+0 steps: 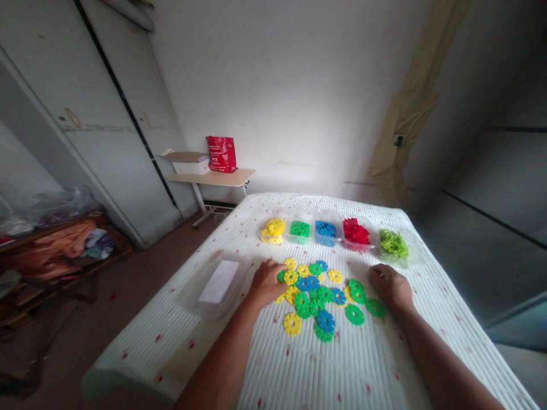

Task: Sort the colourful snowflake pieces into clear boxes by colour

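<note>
A loose pile of flat plastic gear-shaped discs [318, 299] in yellow, green and blue lies on the white cloth-covered table [307, 364]. My left hand [267, 283] rests at the pile's left edge, fingers curled over a green and a yellow disc. My right hand [390, 286] sits at the pile's right edge, fingers bent down beside green discs. Whether either hand grips a disc is hidden. Behind the pile stands a row of clear tubs: yellow discs [273, 229], green discs [299, 230], blue discs [326, 232], red discs [355, 233] and lime discs [394, 245].
A clear empty tub with a white base [217, 283] sits left of my left hand. Beyond the table stand a small side table [213, 177] with a red bag [221, 154], grey cabinet doors [85, 125] at left, and a cluttered low shelf [55, 245].
</note>
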`<state>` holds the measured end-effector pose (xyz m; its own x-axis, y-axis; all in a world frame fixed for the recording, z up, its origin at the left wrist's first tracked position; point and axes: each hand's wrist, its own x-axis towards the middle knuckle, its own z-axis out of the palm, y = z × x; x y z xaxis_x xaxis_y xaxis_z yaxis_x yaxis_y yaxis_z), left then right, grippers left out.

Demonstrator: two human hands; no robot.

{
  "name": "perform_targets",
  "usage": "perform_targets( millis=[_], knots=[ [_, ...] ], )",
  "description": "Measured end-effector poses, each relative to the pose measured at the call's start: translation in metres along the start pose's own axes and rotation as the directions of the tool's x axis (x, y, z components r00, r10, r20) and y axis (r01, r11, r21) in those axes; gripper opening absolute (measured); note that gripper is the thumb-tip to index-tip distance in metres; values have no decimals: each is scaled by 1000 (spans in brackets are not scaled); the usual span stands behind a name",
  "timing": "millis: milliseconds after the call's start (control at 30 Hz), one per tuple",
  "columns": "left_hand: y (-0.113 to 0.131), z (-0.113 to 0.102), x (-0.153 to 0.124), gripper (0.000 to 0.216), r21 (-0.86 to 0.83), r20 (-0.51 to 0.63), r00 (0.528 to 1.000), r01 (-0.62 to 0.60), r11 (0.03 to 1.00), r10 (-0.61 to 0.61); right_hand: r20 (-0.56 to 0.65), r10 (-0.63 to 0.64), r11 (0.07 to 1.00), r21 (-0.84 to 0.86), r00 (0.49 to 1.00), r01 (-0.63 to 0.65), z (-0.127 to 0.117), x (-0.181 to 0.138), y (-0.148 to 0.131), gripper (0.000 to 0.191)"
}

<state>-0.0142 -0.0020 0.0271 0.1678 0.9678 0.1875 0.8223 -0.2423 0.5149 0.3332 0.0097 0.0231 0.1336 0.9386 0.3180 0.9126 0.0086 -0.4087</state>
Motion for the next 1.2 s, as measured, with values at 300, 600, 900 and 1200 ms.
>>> perform_targets(
  millis=[300,600,900,1200],
  knots=[
    [-9,5,3,28,-39,-50,999,-18,999,16,-22,-40,999,-17,999,40,3,-2,-1,26],
    [2,7,3,15,55,-136,977,174,983,-165,-2,-32,998,-55,999,32,3,-1,1,24],
    [0,3,3,22,-148,-335,919,165,975,-207,-4,-23,999,-47,1000,23,3,-1,-1,23],
    [19,10,-1,36,-113,-120,990,-93,989,79,-10,-21,999,-38,1000,21,2,-1,-1,24]
  ],
)
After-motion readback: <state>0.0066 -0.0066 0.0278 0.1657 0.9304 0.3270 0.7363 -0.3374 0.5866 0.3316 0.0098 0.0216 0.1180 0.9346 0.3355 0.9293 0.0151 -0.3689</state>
